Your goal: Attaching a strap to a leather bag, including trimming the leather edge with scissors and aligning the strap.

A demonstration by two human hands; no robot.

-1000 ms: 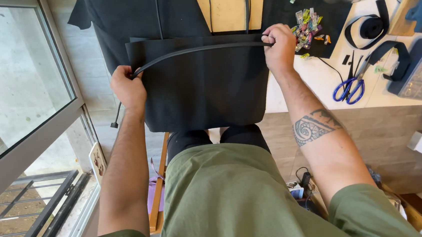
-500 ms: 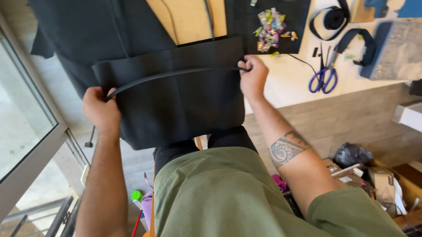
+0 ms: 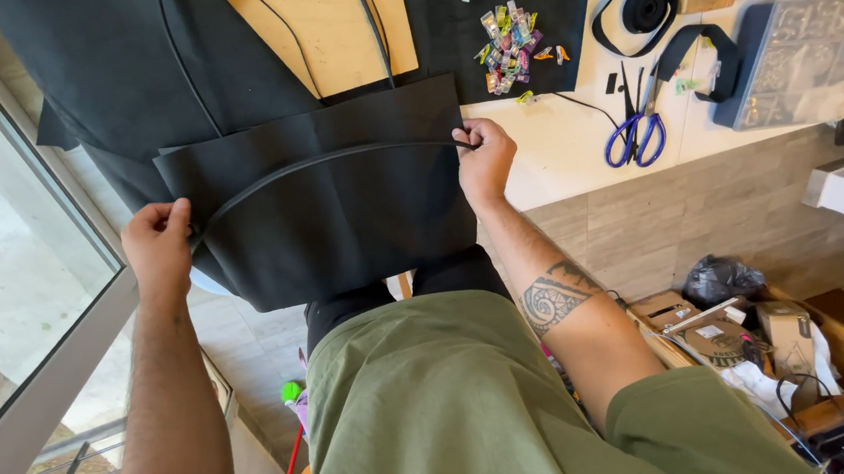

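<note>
Head view, seated person at a worktable. Compared with the frame half a second earlier, the black fabric panel (image 3: 340,213) sits at much the same place between the two hands, and the black cord (image 3: 326,162) lying across its upper part keeps its shallow upward bow; the hands have not let go or shifted along it. What differs most is the framing, which has swung so that more of the right side of the table shows. Judged from this, the cord is being held in place along the panel rather than moved to a new spot.

The left hand (image 3: 157,243) is at the near left, off the table edge, closed in a fist-like pinch on the left edge of the panel and the cord's end, forearm running straight back toward the body. The right hand (image 3: 484,160) rests at the panel's right edge, on the table edge, fingers curled narrow and pinching the cord's other end against the fabric; its tattooed forearm slants down to the right.

The panel hangs from the table edge over the lap, its upper part overlapping a larger black cloth (image 3: 108,71). Farther back lies a plywood board (image 3: 325,24); to the far right, a heap of small coloured clips (image 3: 508,48) and blue-handled scissors (image 3: 635,135).
</note>
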